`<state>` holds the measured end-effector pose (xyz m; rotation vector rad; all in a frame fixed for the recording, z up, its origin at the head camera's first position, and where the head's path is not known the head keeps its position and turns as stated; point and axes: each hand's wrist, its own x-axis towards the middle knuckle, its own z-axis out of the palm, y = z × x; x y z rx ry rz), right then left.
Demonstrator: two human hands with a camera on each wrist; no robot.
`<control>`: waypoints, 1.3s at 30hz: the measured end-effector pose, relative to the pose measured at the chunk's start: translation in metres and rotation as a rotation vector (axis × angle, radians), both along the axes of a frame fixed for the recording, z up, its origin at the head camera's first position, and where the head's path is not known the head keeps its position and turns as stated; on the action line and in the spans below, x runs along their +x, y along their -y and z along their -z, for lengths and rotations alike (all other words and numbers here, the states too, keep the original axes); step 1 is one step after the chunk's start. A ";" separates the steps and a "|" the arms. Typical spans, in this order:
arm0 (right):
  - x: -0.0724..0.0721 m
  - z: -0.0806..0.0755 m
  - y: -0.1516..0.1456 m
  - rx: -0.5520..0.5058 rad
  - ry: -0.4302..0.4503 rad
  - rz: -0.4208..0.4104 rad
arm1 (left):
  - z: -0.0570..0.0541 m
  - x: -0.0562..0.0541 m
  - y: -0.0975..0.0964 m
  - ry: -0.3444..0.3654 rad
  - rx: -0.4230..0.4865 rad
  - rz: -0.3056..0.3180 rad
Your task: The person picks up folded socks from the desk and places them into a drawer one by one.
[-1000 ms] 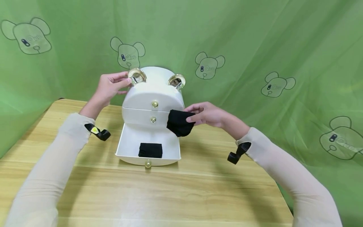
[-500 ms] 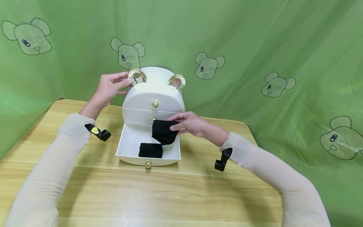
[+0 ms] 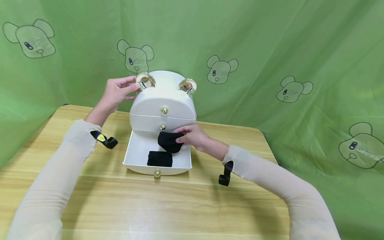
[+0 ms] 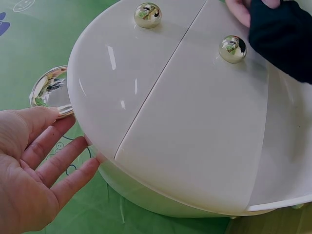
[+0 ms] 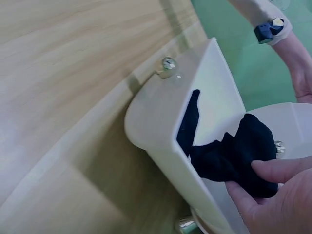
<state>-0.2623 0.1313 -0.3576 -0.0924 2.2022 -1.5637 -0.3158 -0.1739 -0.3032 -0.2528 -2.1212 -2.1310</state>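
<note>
A white bear-shaped drawer box point(image 3: 148, 120) with gold ears and round knobs stands on the table. Its bottom drawer point(image 3: 135, 146) is pulled out. A folded black cloth point(image 3: 160, 159), sock-like, lies near the drawer's front. My right hand point(image 3: 193, 137) pinches a second sock-like black cloth point(image 3: 168, 141) over the drawer, beside and behind the first one. In the right wrist view the held cloth point(image 5: 253, 151) hangs down close to the other. My left hand point(image 3: 117, 91) is at the left gold ear point(image 3: 145, 80); in the left wrist view its straight fingers point(image 4: 63, 161) touch the box's side.
The wooden table point(image 3: 144, 210) runs in front of the box and to both sides. A green curtain point(image 3: 252, 40) with printed bear heads hangs behind. The upper two drawers are closed, with gold knobs point(image 3: 164, 110) sticking out.
My right hand has carried the black cloth left and down, from the box's right side to over the pulled-out drawer. My left hand and the box stay put.
</note>
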 end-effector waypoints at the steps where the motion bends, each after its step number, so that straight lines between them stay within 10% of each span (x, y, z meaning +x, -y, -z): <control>1: 0.000 0.002 0.001 0.011 -0.008 0.007 | 0.000 0.000 0.000 0.000 0.000 -0.001; 19: -0.003 0.021 0.022 0.033 0.037 0.007 | -0.001 0.001 -0.001 -0.003 0.002 -0.002; 39: 0.003 0.020 0.024 0.379 -0.258 0.000 | 0.002 0.000 0.000 -0.018 -0.001 0.000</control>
